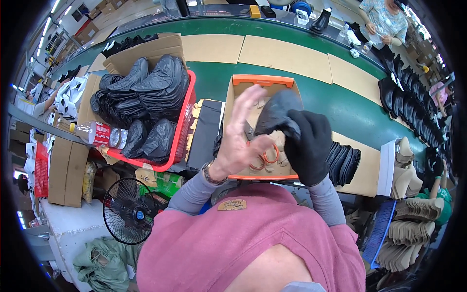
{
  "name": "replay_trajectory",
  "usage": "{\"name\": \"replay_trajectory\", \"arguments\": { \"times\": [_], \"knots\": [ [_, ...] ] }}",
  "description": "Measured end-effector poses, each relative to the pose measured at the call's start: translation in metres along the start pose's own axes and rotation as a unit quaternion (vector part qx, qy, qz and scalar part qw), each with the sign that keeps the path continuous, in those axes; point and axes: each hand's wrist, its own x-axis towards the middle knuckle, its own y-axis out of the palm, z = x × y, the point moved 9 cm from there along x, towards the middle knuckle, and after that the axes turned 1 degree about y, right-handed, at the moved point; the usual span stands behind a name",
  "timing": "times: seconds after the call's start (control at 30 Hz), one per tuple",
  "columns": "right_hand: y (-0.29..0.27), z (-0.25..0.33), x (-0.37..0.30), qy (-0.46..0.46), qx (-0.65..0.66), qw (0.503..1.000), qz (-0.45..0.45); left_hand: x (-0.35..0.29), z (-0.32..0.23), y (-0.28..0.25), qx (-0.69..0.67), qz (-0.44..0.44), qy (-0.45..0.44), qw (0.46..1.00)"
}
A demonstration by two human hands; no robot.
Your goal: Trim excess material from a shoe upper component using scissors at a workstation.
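Note:
My right hand (310,148), in a black glove, grips a dark piece (278,111) with a thin, plastic-like wrinkled surface. It looks like the shoe-shaped pieces stacked at the left, but its exact kind cannot be made out. My bare left hand (232,146) is raised beside it, fingers spread and slightly blurred, holding nothing. Both hands are above an open cardboard box (296,92) with an orange front and back edge. Inside lie scissors (270,155) with orange handles and small brown scraps, partly hidden by my hands.
At the left, a red plastic basket (187,117) holds stacked dark wrapped pieces (163,87) and a plastic bottle (99,134). Dark curved pieces (344,163) lie right of the box. A black fan (129,210) stands lower left. Another person (384,22) works across the green bench (209,72).

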Motion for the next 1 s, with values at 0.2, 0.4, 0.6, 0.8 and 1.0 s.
{"name": "replay_trajectory", "arguments": {
  "times": [0.2,0.4,0.6,0.8,1.0],
  "knots": [
    [0.005,0.019,-0.015,-0.118,-0.064,0.987,-0.085,-0.033,0.034,0.021,-0.461,-0.098,-0.289,0.834],
    [0.005,-0.01,0.004,0.092,0.217,0.972,0.023,-0.029,0.062,-0.034,-0.349,-0.155,-0.262,0.886],
    [0.076,-0.058,-0.004,0.401,0.584,0.678,0.197,-0.025,0.043,-0.033,-0.264,-0.063,-0.24,0.932],
    [0.072,-0.052,0.01,0.361,0.585,0.724,0.055,-0.038,0.027,-0.053,-0.145,-0.185,-0.123,0.964],
    [0.089,-0.038,0.02,0.335,0.593,0.725,0.1,-0.047,0.019,-0.073,0.028,-0.218,-0.133,0.966]
  ]
}}
